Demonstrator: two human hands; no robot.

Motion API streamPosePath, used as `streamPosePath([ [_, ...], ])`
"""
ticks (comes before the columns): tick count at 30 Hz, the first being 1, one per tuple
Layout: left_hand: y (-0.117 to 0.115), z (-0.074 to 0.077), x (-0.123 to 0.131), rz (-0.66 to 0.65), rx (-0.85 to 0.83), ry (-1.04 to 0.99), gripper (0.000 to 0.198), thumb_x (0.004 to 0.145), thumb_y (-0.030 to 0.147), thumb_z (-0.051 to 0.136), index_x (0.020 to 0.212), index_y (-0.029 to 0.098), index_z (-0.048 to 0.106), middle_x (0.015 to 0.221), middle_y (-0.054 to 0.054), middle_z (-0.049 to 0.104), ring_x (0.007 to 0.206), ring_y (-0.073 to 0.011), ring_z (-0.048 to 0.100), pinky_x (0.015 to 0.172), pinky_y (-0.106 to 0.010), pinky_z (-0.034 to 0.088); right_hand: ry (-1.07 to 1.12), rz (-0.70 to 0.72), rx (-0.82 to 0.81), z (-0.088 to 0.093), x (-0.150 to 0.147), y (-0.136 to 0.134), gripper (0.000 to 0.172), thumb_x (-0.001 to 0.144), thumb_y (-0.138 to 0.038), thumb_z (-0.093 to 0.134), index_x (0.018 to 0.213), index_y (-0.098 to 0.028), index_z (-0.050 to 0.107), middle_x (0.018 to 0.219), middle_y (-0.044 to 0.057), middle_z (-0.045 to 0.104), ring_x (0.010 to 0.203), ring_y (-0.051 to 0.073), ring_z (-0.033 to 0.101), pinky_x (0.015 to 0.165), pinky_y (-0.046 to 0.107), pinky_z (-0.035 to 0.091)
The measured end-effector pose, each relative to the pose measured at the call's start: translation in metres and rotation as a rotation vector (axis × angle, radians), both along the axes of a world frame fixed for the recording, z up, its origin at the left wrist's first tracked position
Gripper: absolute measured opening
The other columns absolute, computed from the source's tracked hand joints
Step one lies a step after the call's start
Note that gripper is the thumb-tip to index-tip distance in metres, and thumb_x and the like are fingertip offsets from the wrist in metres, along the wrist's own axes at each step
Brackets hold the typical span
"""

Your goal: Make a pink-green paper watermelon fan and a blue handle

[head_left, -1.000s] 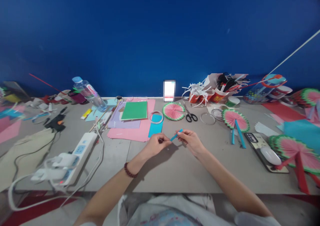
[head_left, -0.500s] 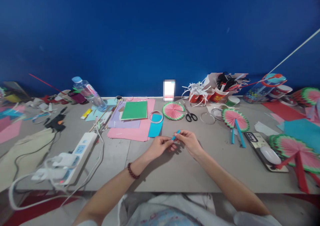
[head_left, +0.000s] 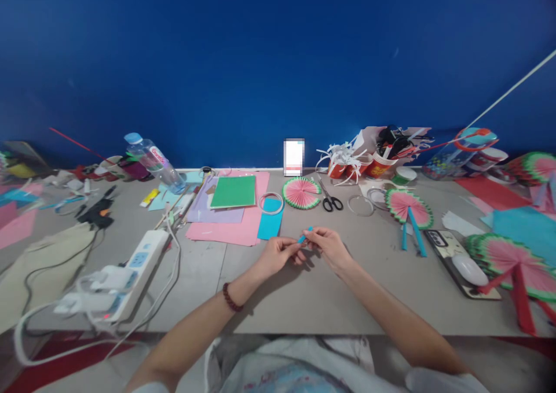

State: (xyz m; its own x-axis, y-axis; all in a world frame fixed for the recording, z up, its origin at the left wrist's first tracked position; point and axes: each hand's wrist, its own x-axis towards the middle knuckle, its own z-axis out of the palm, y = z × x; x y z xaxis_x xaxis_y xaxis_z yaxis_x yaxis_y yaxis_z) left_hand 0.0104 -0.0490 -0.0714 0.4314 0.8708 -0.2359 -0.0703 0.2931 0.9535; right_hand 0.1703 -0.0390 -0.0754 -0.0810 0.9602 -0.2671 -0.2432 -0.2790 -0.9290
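Note:
Between the fingertips of both hands is a small, narrow blue paper strip (head_left: 302,239), slanted up to the right and partly hidden by the fingers. My left hand (head_left: 280,254) pinches its lower end; my right hand (head_left: 329,245) pinches nearer the upper end. Just beyond the hands lies a blue paper rectangle (head_left: 270,222) with a roll of clear tape (head_left: 270,203) on its far end. Behind them rests a round pleated pink and green paper fan (head_left: 300,194), a wedge open on its right. Black-handled scissors (head_left: 332,204) lie beside it.
At left are a white power strip (head_left: 141,268) with cables, a water bottle (head_left: 156,161) and a glue gun (head_left: 99,208). A green sheet (head_left: 233,191) tops stacked papers. At right are a finished fan (head_left: 409,209), a phone (head_left: 443,254), a mouse (head_left: 469,269) and filled cups (head_left: 381,166).
Both hands stay almost in place, still pinching the blue strip. Any shift of the fingers is very slight.

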Motion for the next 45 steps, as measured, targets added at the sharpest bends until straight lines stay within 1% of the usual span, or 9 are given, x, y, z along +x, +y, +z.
streamPosePath([
  [11, -0.0024, 0.0001, -0.0028, 0.011, 0.244, 0.171, 0.038, 0.082, 0.045, 0.057, 0.071, 0.011, 0.068, 0.062, -0.006, 0.065, 0.052, -0.0113, 0.054, 0.056, -0.023, 0.044, 0.073, -0.064, 0.032, 0.0044, 0.0004, 0.0002, 0.026, 0.048, -0.037, 0.084, 0.063, -0.019, 0.072, 0.057, -0.001, 0.063, 0.049, 0.007, 0.046, 0.048, 0.023, 0.034],
  [16, -0.0028, -0.0051, -0.0036, 0.013, 0.322, 0.16, 0.032, 0.087, 0.037, 0.051, 0.092, 0.012, 0.069, 0.08, -0.008, 0.069, 0.066, -0.0135, 0.059, 0.064, -0.024, 0.046, 0.045, -0.048, 0.065, 0.0034, 0.0, -0.0005, 0.025, 0.051, -0.036, 0.083, 0.064, -0.019, 0.07, 0.058, -0.001, 0.063, 0.049, 0.008, 0.046, 0.049, 0.023, 0.036],
  [18, -0.0034, -0.0048, -0.0032, 0.009, 0.323, 0.166, 0.033, 0.088, 0.037, 0.049, 0.098, 0.012, 0.068, 0.085, -0.009, 0.069, 0.063, -0.0125, 0.058, 0.061, -0.024, 0.045, 0.023, -0.03, 0.082, 0.0021, -0.0001, -0.0016, 0.024, 0.052, -0.035, 0.083, 0.064, -0.019, 0.07, 0.061, 0.0, 0.065, 0.051, 0.008, 0.048, 0.05, 0.023, 0.037],
  [21, -0.0042, -0.0024, -0.0023, 0.027, 0.342, 0.218, 0.033, 0.087, 0.039, 0.051, 0.096, 0.013, 0.068, 0.076, -0.006, 0.067, 0.054, -0.01, 0.05, 0.053, -0.023, 0.039, 0.003, -0.015, 0.109, 0.001, -0.0001, -0.0032, 0.022, 0.054, -0.036, 0.082, 0.062, -0.019, 0.07, 0.064, 0.001, 0.066, 0.052, 0.008, 0.048, 0.051, 0.023, 0.037],
  [26, -0.0045, -0.0015, -0.0019, 0.014, 0.375, 0.264, 0.04, 0.089, 0.043, 0.046, 0.076, 0.012, 0.067, 0.061, -0.003, 0.06, 0.048, -0.009, 0.043, 0.05, -0.023, 0.034, -0.031, -0.02, 0.131, 0.0022, 0.0008, -0.0049, 0.024, 0.057, -0.038, 0.081, 0.056, -0.018, 0.067, 0.054, -0.001, 0.061, 0.053, 0.009, 0.048, 0.052, 0.023, 0.036],
  [32, -0.0055, 0.0016, -0.0029, -0.003, 0.444, 0.279, 0.04, 0.091, 0.043, 0.042, 0.082, 0.013, 0.066, 0.063, -0.002, 0.057, 0.058, -0.0115, 0.047, 0.058, -0.023, 0.036, -0.022, 0.06, 0.131, 0.0014, 0.0046, -0.0036, 0.026, 0.063, -0.042, 0.077, 0.057, -0.018, 0.069, 0.051, -0.001, 0.058, 0.051, 0.009, 0.047, 0.053, 0.024, 0.037],
  [35, -0.0053, 0.0024, -0.0036, 0.01, 0.424, 0.269, 0.039, 0.09, 0.044, 0.043, 0.081, 0.013, 0.065, 0.058, 0.0, 0.052, 0.057, -0.0114, 0.045, 0.057, -0.023, 0.034, -0.005, 0.084, 0.135, 0.0001, 0.006, -0.0022, 0.026, 0.065, -0.045, 0.075, 0.065, -0.018, 0.073, 0.058, 0.001, 0.063, 0.054, 0.01, 0.051, 0.056, 0.024, 0.039],
  [40, -0.0049, -0.0007, -0.0018, -0.015, 0.329, 0.228, 0.044, 0.088, 0.051, 0.043, 0.082, 0.013, 0.065, 0.054, 0.002, 0.047, 0.051, -0.0101, 0.04, 0.052, -0.023, 0.031, -0.079, 0.014, 0.188, -0.0006, 0.0048, -0.0029, 0.027, 0.067, -0.043, 0.073, 0.058, -0.018, 0.071, 0.057, 0.002, 0.064, 0.056, 0.011, 0.052, 0.058, 0.025, 0.041],
  [45, -0.0025, -0.0016, -0.0008, -0.002, 0.271, 0.187, 0.045, 0.083, 0.055, 0.05, 0.081, 0.012, 0.066, 0.051, 0.002, 0.049, 0.049, -0.0092, 0.041, 0.049, -0.023, 0.03, -0.13, -0.002, 0.168, 0.0001, 0.0024, -0.0041, 0.031, 0.068, -0.047, 0.071, 0.06, -0.017, 0.071, 0.056, 0.002, 0.063, 0.052, 0.01, 0.051, 0.054, 0.024, 0.04],
])
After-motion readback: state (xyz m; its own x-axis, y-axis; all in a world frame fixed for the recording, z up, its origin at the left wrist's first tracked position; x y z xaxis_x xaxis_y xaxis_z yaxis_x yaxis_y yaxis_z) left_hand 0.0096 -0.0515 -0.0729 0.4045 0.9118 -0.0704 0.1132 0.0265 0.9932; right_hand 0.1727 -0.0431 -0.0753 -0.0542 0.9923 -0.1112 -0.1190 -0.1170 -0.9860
